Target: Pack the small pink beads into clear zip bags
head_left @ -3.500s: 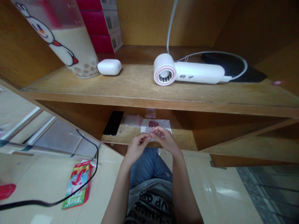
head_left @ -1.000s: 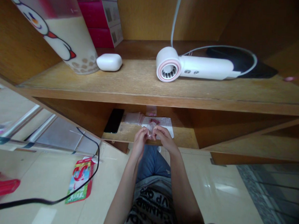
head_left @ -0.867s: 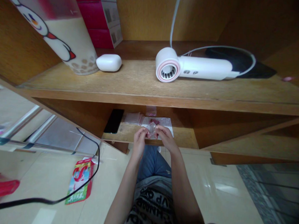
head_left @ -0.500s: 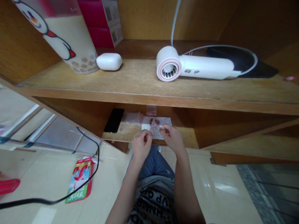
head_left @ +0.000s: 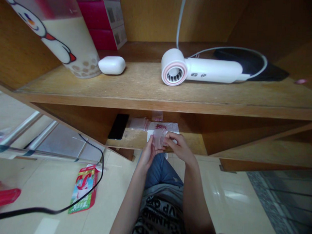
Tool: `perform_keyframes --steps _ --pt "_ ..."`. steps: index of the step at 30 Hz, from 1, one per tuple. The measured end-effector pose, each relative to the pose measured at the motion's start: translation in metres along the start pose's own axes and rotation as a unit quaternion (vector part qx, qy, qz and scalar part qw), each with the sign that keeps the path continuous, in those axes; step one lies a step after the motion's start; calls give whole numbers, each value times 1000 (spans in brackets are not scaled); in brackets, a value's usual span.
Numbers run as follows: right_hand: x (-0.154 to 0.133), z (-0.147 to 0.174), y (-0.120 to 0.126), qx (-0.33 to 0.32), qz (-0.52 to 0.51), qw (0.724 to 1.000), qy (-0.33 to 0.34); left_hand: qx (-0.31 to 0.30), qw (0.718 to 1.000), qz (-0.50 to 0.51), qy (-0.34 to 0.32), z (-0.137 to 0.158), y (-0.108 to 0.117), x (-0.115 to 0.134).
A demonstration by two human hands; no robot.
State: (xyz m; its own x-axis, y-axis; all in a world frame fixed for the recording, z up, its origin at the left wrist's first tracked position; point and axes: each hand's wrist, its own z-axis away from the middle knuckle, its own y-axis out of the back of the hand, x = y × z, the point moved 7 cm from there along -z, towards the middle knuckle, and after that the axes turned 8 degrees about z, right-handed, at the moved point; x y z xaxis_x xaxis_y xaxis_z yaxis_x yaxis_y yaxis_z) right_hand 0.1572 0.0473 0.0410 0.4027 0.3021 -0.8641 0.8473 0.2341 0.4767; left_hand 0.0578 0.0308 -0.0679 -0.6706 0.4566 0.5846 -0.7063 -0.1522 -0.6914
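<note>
Between my hands is a small clear plastic zip bag (head_left: 159, 137). My left hand (head_left: 149, 153) holds it from the left and below, thumb along its side. My right hand (head_left: 179, 145) pinches its right edge. Behind the bag lies a white paper sheet (head_left: 174, 127) with a little heap of dark red bits (head_left: 160, 126), too small to name. To the left rests a stack of clear zip bags (head_left: 139, 124) with red edges. Another small clear packet (head_left: 157, 115) with reddish contents sits at the back.
A black phone (head_left: 118, 126) lies left on the lower shelf. Above, the upper shelf (head_left: 136, 92) bears a bubble tea cup (head_left: 79, 46), a white earbud case (head_left: 112, 65) and a white handheld fan or dryer (head_left: 211, 69). A black cable (head_left: 101, 169) hangs at left.
My hands have turned the small bag so that it stands flat towards me. The left hand has opened out from a pinch and cradles it. The red heap shows more fully.
</note>
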Motion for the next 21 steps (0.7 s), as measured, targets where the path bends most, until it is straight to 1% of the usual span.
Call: perform_keyframes --steps 3,6,9,11,15,18,21 --pt "11 -1 6 26 25 999 -19 34 998 18 -51 3 4 13" --pt "22 -2 11 52 36 997 -42 64 992 9 -106 4 9 28" --pt "28 -2 17 92 29 994 -59 91 988 -21 -127 5 12 38" --pt "26 -2 18 107 42 992 -49 104 984 -37 -137 6 11 42" --pt "21 -2 16 110 73 991 -11 102 982 -53 -151 7 5 47" --pt "24 -1 16 131 90 987 -12 89 982 -65 -152 6 1 46" --pt "29 -2 15 141 73 987 -17 84 983 -72 -150 5 -1 43"
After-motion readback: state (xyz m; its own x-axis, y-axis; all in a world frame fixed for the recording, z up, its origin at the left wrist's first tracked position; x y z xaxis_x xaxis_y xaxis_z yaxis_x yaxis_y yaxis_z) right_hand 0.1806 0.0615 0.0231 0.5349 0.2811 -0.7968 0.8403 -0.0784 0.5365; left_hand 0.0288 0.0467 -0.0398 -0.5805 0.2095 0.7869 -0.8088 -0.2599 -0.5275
